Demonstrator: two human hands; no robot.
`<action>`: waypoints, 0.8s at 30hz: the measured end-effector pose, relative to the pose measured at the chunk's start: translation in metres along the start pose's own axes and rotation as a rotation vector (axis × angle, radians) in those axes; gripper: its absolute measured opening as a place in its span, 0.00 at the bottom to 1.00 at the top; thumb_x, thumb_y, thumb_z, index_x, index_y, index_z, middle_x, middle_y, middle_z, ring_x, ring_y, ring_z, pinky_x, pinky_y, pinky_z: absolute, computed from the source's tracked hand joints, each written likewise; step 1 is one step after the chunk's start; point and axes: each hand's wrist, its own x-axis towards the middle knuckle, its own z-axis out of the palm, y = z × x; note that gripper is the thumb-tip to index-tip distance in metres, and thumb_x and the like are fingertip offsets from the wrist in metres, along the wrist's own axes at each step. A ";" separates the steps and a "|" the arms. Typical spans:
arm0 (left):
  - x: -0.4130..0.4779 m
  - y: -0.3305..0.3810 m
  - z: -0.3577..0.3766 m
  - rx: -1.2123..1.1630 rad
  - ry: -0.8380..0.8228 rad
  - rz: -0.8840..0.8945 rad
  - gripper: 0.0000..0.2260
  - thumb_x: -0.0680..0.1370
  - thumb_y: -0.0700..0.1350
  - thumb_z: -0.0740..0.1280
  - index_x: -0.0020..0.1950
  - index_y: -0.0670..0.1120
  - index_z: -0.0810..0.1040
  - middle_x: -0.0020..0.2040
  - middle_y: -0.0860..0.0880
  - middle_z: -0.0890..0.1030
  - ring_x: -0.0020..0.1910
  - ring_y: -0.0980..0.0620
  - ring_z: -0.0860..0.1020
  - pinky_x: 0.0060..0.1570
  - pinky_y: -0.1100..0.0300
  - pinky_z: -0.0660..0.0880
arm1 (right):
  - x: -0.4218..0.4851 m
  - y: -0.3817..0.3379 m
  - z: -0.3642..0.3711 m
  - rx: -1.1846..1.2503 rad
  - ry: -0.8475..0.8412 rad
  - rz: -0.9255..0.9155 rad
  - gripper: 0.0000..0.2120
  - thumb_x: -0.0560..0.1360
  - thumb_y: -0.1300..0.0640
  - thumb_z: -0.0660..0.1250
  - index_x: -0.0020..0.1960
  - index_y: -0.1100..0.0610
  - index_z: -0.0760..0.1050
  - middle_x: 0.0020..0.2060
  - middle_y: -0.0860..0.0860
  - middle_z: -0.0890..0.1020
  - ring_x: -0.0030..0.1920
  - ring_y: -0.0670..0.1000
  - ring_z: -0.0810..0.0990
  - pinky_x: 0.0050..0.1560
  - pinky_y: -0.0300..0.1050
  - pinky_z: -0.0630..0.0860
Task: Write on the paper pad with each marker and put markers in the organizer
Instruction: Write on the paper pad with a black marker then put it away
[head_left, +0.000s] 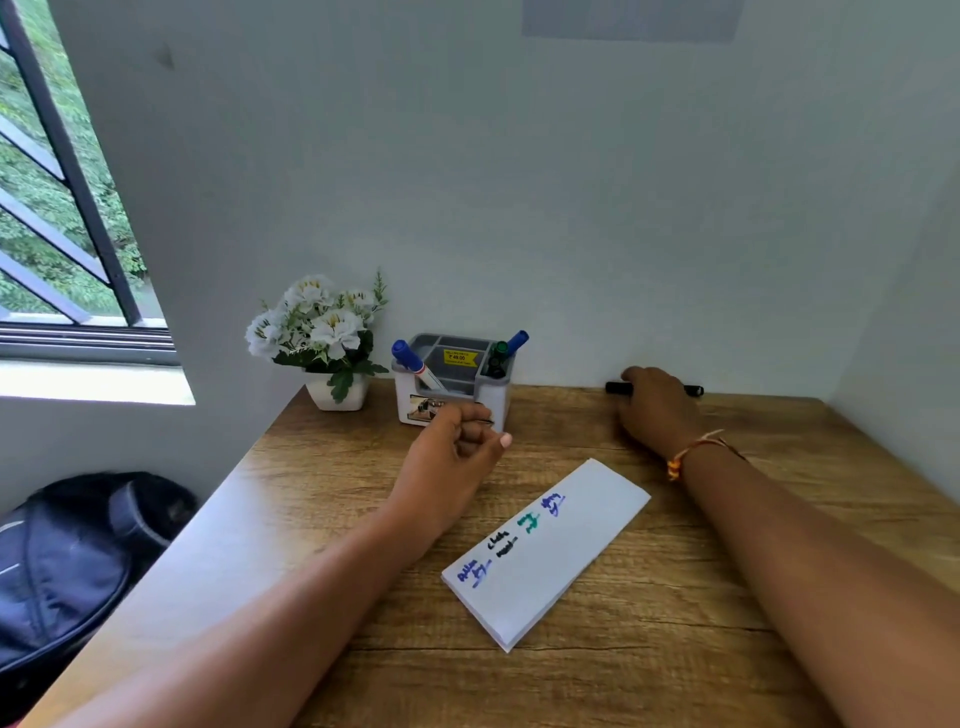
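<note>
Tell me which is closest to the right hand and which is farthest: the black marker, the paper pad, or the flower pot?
From the right hand:
1. Black marker, under the fingers, by the back wall.
2. Paper pad, on the desk in front, toward the person.
3. Flower pot, far off at the desk's back left corner, past the organizer.

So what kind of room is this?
Probably a study nook at home: a wooden desk in a white-walled corner by a window, with a marker organizer and a paper pad.
</note>
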 end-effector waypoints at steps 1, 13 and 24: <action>0.000 0.000 0.000 0.010 -0.003 0.007 0.16 0.77 0.48 0.73 0.63 0.49 0.75 0.48 0.51 0.83 0.49 0.52 0.82 0.57 0.50 0.80 | 0.002 0.006 0.001 -0.013 -0.005 0.010 0.24 0.77 0.61 0.65 0.73 0.60 0.71 0.68 0.61 0.76 0.68 0.62 0.74 0.68 0.55 0.71; -0.001 0.001 0.001 0.084 -0.035 0.014 0.15 0.78 0.48 0.72 0.63 0.50 0.74 0.47 0.52 0.83 0.48 0.53 0.81 0.57 0.52 0.80 | 0.005 0.024 -0.001 -0.210 0.055 -0.078 0.15 0.81 0.54 0.65 0.66 0.53 0.79 0.63 0.57 0.78 0.64 0.62 0.72 0.61 0.56 0.75; -0.006 0.003 0.001 0.102 -0.075 0.058 0.08 0.78 0.48 0.71 0.56 0.53 0.77 0.48 0.52 0.82 0.49 0.53 0.81 0.54 0.52 0.81 | -0.053 -0.027 -0.048 0.211 0.003 -0.278 0.12 0.81 0.51 0.67 0.62 0.53 0.78 0.50 0.50 0.82 0.49 0.52 0.80 0.47 0.45 0.75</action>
